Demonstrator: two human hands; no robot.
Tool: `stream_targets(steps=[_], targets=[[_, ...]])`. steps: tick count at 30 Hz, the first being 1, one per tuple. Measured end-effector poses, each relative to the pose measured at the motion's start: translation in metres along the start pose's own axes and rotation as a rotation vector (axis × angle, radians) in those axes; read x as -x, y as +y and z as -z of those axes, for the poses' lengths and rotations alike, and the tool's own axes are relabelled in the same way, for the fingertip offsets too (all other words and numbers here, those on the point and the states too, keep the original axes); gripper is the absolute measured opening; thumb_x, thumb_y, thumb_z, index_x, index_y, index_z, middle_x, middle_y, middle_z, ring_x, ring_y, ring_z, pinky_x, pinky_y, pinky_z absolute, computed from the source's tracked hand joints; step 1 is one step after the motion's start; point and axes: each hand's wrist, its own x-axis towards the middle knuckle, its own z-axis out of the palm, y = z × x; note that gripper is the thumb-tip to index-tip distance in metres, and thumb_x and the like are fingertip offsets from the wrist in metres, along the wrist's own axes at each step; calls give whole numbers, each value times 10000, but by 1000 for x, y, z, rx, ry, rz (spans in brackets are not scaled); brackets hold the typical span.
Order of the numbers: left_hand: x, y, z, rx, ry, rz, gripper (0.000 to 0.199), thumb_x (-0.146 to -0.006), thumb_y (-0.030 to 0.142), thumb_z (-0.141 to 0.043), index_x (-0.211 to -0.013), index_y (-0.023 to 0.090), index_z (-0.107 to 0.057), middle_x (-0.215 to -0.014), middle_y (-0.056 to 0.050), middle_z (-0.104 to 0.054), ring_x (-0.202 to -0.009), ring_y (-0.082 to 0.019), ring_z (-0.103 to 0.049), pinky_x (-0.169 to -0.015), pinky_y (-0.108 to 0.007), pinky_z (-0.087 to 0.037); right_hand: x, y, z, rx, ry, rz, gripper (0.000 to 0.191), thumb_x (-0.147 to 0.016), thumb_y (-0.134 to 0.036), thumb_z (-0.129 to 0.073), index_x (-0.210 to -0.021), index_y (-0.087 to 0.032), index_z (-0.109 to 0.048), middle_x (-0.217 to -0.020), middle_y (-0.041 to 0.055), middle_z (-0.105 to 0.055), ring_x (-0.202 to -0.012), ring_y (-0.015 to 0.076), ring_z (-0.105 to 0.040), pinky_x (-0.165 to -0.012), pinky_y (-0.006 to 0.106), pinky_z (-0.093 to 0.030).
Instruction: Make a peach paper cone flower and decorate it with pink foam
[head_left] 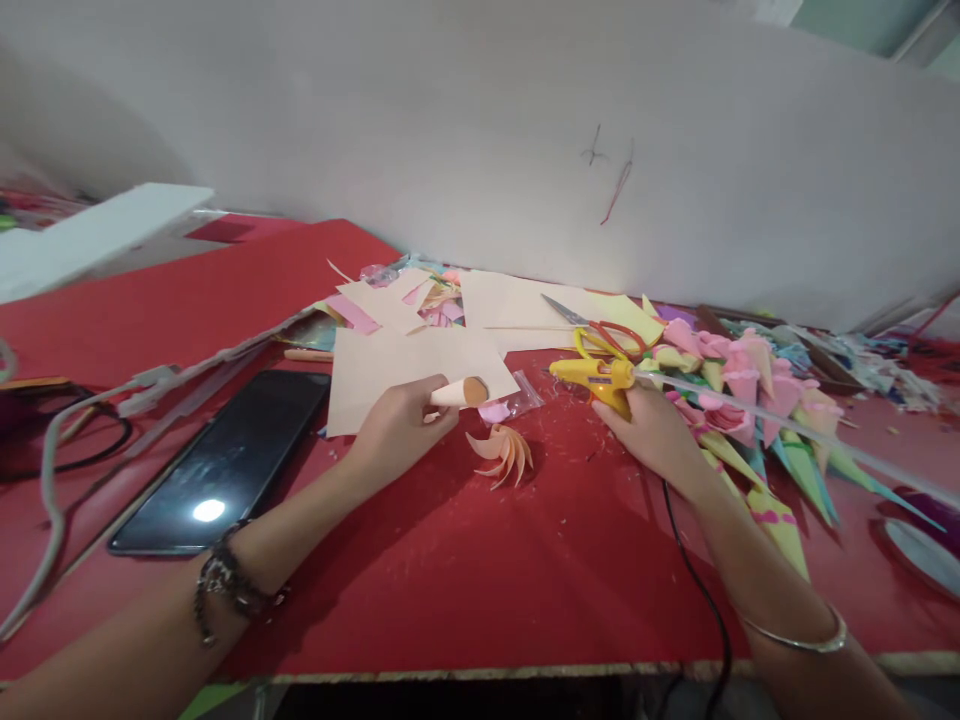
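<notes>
A small cream paper cone (460,392) is in my left hand (401,422), its round brownish end turned to the right. My right hand (651,430) grips a yellow glue gun (596,375) by its handle, nozzle pointing left towards the cone but apart from it. A long clear glue stick (757,408) sticks out of the gun's back. Between my hands, a curled peach paper piece (504,455) with several pointed petals lies on the red table (480,590). Cream paper sheets (360,375) lie behind my left hand.
Scissors (600,328) rest on paper behind the glue gun. Pink, yellow and green paper flowers (750,375) are piled at the right. A black phone (225,465) and a white cable (51,480) lie at the left. The gun's black cord (701,580) hangs over the front edge.
</notes>
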Motion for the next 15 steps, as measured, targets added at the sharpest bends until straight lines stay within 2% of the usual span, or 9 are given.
stream_targets(steps=[3,8,11,13,15], targets=[[-1,-1,0,-16,-4,8,184,-732,213,-421,-576,184,-326,-493,67,-316,-468,-77,-315,-453,-197,-227,5,-7,12,185,-48,-54,355,-795,-392,-425,-933,-99,-569,-879,160,-626,-851,276,-577,-710,342,-416],[-2,-3,0,-66,-21,37,153,-749,226,-413,-607,181,-378,-501,62,-359,-468,-83,-355,-466,-202,-247,17,-21,31,363,-126,-141,434,-823,-468,-352,-779,-118,-606,-748,146,-629,-694,265,-606,-562,323,-391],[-3,-4,-1,-84,-11,38,159,-743,214,-417,-595,181,-367,-498,63,-351,-460,-81,-351,-462,-201,-244,21,-28,38,418,-89,-204,422,-825,-464,-354,-709,-133,-589,-660,122,-612,-613,259,-595,-473,295,-337],[-3,-4,-1,-92,-9,27,156,-743,211,-416,-597,181,-369,-500,62,-357,-462,-82,-354,-462,-201,-243,23,-34,38,331,-80,-124,362,-824,-422,-387,-658,-155,-566,-612,81,-593,-564,220,-572,-459,276,-319],[-3,-4,0,-98,-13,16,151,-746,212,-413,-602,181,-378,-500,60,-366,-465,-84,-360,-463,-202,-245,24,-41,32,108,-95,66,281,-821,-360,-427,-653,-170,-549,-598,36,-577,-543,169,-546,-484,262,-346]])
